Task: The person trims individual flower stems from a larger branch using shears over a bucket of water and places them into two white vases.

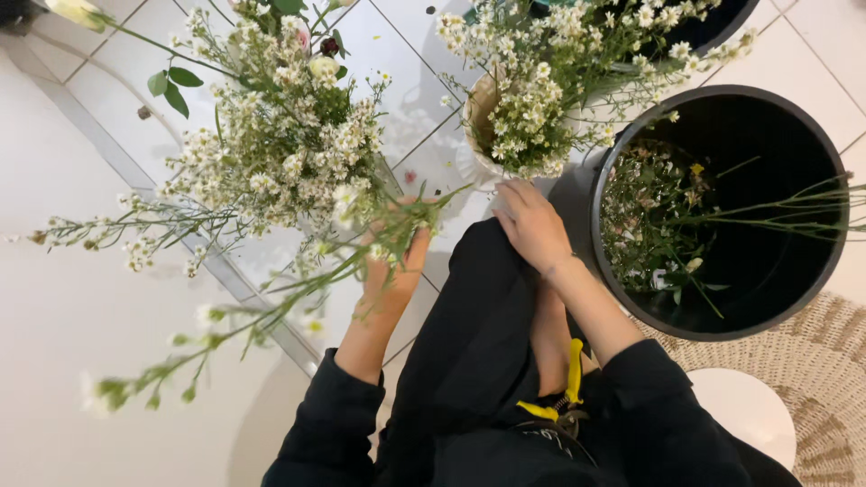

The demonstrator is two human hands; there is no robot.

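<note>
Hands among white flowers, over a tiled floor.

The left hand (394, 271) pinched the stems of a white flower bunch (289, 135) held above the floor; the right hand (532, 221) rested spread on a dark-trousered knee (469, 316), beside a black bucket (812, 298).

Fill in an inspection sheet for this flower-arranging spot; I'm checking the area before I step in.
Surface: white tiled floor, pale counter edge at left.
Job's things: bunch of small white flowers with long green stems; second white-flower bunch in a pale wrap.
Clutter: black bucket with loose stems and trimmings inside; yellow-handled tool on the lap.
Hands: left hand grips the stems of the first bunch; right hand rests on the dark-clothed knee, holding nothing.
Cables: nothing seen.
Surroundings: woven mat at lower right; dark container at top edge.
</note>
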